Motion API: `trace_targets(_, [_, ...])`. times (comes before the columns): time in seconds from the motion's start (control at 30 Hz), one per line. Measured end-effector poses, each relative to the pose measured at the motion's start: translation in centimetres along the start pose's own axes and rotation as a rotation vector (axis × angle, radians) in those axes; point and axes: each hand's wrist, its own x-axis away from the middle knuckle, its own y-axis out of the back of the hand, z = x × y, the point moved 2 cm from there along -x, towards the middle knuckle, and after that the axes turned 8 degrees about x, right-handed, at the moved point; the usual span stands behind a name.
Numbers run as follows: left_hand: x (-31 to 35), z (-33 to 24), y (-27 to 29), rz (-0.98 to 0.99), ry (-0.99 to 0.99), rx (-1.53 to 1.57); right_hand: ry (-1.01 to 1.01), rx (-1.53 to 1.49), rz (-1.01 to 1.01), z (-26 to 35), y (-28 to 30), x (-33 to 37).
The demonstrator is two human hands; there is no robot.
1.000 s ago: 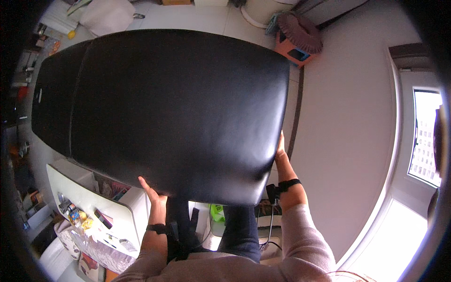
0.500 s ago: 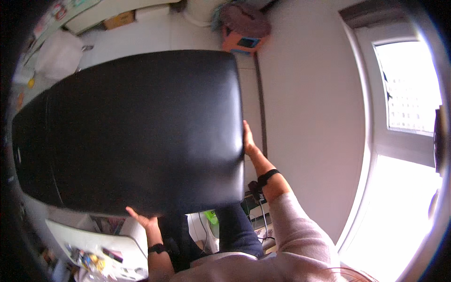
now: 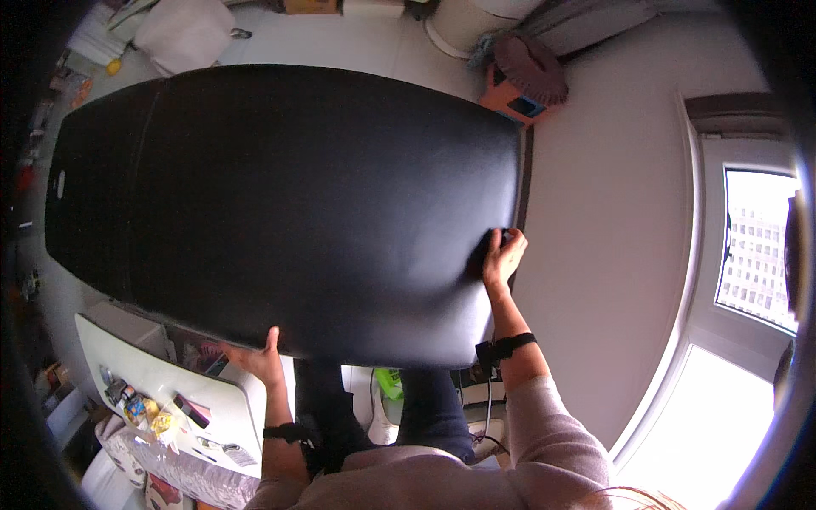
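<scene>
A large black padded massage table (image 3: 289,212) with a smooth leather-like cover fills the middle. A cross seam and a small pale oval slot show near its far left end. My left hand (image 3: 262,361) grips its near edge, thumb up along the side and the other fingers partly hidden at the rim. At the right end, my right hand (image 3: 503,257) is closed over the padded surface close to the edge. Something small and dark shows between its fingers, too little to name. Both wrists wear black straps.
A white side table (image 3: 229,399) with small items stands at the lower left. An orange stool (image 3: 510,98) with a brown cushion is by the wall beyond the right end. A white bag (image 3: 183,34) lies at the back left. The window (image 3: 756,246) is on the right.
The massage table appears shifted right and up in view. My right hand has gone from flat against its end to closed over its top. My left hand's thumb now points up.
</scene>
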Motion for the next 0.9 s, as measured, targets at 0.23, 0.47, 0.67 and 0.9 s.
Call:
trace_targets(0.23, [-8.1,-6.2,0.8,0.606,-0.307,-0.502,0.432,0.146,0.204,14.0,-2.2,11.6])
trace_targets(0.47, [-8.7,-4.6,-0.9,0.648,-0.289,-0.481,0.412,0.240,0.159,14.6,-3.2,12.9])
trace_targets(0.67, [-9.1,-5.5,0.3,0.693,-0.282,-0.461,0.395,0.249,0.141,14.9,-3.1,12.9])
trace_targets(0.9, [-11.8,-5.6,1.7,0.714,-0.229,-0.544,0.397,0.192,0.147,14.1,-3.3,12.8])
